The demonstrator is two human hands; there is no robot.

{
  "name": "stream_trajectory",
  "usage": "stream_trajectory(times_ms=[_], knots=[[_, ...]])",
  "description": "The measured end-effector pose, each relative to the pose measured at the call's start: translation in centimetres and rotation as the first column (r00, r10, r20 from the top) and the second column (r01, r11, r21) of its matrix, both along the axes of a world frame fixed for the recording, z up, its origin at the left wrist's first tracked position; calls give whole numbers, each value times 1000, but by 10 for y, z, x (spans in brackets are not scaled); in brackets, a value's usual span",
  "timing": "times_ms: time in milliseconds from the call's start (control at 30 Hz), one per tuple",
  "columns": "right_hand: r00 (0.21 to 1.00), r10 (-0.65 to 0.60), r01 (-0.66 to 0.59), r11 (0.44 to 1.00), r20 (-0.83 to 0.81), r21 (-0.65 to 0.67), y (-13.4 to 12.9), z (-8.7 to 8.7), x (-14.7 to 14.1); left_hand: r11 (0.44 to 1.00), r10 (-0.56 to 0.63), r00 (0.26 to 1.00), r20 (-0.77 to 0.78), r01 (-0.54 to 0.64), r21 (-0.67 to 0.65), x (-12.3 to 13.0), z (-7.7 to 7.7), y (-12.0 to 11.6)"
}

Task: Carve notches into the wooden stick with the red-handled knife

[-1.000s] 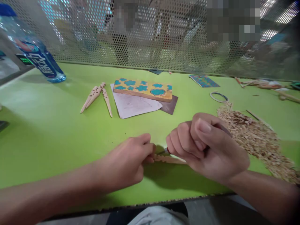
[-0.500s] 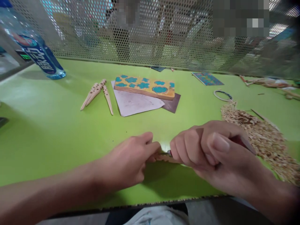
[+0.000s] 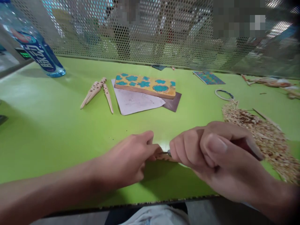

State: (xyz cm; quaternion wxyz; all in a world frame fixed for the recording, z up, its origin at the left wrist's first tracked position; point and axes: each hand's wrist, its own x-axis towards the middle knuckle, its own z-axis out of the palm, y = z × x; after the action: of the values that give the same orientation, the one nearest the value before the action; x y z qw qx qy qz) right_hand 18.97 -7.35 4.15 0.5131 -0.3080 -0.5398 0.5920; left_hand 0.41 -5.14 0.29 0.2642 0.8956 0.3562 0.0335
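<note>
My left hand (image 3: 132, 156) is closed on a pale carved wooden stick (image 3: 167, 158) held low over the green table, near its front edge. Only a short notched stretch of the stick shows between my hands. My right hand (image 3: 208, 153) is wrapped in a fist round a carving tool (image 3: 166, 152), whose thin metal shaft points left along the stick. Its tip meets the wood by my left fingers, and most of its handle is hidden in the fist. Beyond my left hand lie tapered wooden sticks with notches (image 3: 95, 90).
A painted yellow-and-blue wooden block (image 3: 145, 86) rests on sheets of sandpaper (image 3: 138, 104). A heap of wood shavings (image 3: 262, 137) spreads at right, beside a small ring (image 3: 224, 94). At back left stands a plastic bottle (image 3: 38, 50). A perforated metal screen (image 3: 150, 34) borders the table's far side.
Both hands keep their grips in nearly the same place. My right fist has turned slightly on the tool, and the view has shifted a little.
</note>
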Motion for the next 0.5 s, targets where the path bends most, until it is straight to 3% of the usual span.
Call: stream_trajectory(times_ms=[133,267,367,500], knots=[[985,-99,99,995,-139,-7,8,-6,-7,998,62,993,98,-63,-2,-1,-6,-2],[961,-146,124,987,-236,-103,29,-12,-10,995,103,987,122,-104,5,0,-8,-2],[951,-133,92,983,-278,-158,38,-15,-7,994,104,988,111,-105,3,1,-7,-1],[978,-60,47,997,-199,-67,23,-13,-4,995,94,990,109,-95,3,-1,-8,-1]])
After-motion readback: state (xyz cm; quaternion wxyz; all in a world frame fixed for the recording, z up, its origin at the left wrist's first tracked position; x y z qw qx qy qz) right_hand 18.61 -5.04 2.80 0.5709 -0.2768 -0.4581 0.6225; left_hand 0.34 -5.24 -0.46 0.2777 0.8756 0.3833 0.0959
